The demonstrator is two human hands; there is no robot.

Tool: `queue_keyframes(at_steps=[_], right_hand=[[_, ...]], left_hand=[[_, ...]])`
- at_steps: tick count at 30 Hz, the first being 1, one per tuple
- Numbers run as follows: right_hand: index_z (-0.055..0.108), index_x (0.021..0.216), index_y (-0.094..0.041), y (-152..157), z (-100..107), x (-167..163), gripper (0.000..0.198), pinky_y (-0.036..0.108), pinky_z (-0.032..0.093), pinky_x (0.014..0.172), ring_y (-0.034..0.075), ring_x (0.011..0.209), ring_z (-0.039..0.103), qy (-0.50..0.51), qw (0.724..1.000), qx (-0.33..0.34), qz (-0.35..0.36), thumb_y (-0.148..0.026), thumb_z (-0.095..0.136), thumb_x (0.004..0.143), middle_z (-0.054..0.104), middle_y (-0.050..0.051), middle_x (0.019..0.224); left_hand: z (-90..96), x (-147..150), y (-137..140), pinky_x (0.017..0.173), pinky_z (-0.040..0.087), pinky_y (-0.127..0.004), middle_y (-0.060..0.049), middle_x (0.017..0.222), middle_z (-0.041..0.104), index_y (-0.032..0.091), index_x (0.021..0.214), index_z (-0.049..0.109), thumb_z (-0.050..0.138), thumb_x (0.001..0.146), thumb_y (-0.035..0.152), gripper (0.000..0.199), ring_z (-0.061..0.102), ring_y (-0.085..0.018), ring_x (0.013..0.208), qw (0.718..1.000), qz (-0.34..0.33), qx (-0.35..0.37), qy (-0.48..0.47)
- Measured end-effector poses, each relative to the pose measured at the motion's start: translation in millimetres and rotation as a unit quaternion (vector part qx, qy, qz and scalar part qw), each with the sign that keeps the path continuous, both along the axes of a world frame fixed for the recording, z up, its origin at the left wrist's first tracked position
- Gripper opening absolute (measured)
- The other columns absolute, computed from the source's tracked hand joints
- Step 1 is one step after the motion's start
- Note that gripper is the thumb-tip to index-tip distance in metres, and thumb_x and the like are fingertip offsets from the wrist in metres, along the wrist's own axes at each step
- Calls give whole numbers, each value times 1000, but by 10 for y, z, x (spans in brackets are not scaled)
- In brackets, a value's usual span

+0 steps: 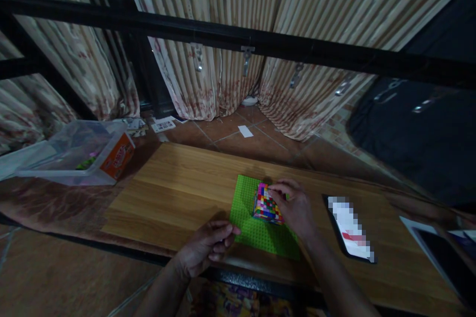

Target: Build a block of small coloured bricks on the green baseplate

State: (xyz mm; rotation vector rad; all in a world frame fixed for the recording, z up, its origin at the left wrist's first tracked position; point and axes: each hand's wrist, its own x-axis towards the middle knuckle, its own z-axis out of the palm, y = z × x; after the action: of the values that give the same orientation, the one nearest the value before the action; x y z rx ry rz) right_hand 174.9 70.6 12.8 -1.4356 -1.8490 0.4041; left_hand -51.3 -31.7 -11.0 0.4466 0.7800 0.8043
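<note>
A green studded baseplate [247,230] lies on the wooden board. On it stands a low block of many-coloured building bricks [267,206], stacked several layers high. My right hand [293,203] reaches over the block from the right, thumb and forefinger pinched together at its top. Whatever those fingertips may hold is too small to make out. By the baseplate's left edge, my left hand [211,242] is closed, its fingers curled and the thumb pressed against the forefinger. Anything inside that grasp is hidden.
A phone [351,230] with a lit screen lies right of the baseplate on the wooden board [178,178]. A clear plastic box [74,153] with an orange label and some bricks stands at the left. A dark-screened device [442,257] is far right. A black bar [223,27] crosses above.
</note>
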Motion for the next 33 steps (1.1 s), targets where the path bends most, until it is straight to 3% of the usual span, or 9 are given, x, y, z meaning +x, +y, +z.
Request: queue_keyframes(at_steps=[9, 17, 22, 33], right_hand=[[71, 81, -20, 57, 36, -45, 20, 33, 45, 72, 19, 75, 60, 104, 985, -127, -44, -34, 64, 70, 68, 4, 85], [70, 94, -19, 59, 40, -25, 42, 31, 49, 57, 20, 67, 63, 261, 926, -266, -55, -42, 74, 60, 71, 4, 80], [71, 91, -20, 80, 69, -12, 36, 29, 49, 55, 18, 65, 63, 267, 928, -254, -54, -44, 71, 64, 71, 3, 80], [73, 85, -18, 140, -5, -35, 35, 30, 46, 67, 19, 74, 63, 218, 940, -262, -21, -48, 67, 68, 72, 4, 79]], left_hand=[[-10, -21, 14, 38, 9, -15, 4, 62, 41, 12, 88, 66, 63, 80, 31, 20, 22, 0, 44, 1000, -8, 5, -3], [6, -25, 28, 37, 8, -15, 4, 62, 40, 12, 88, 66, 62, 81, 31, 20, 20, 0, 44, 1000, -15, 1, 1], [2, -33, 28, 37, 8, -15, 4, 62, 42, 13, 88, 66, 62, 81, 30, 19, 21, -1, 44, 1000, -19, -6, -6], [-7, -40, 41, 37, 9, -14, 4, 60, 43, 13, 85, 67, 63, 80, 30, 18, 21, 0, 43, 999, -20, -24, -13]])
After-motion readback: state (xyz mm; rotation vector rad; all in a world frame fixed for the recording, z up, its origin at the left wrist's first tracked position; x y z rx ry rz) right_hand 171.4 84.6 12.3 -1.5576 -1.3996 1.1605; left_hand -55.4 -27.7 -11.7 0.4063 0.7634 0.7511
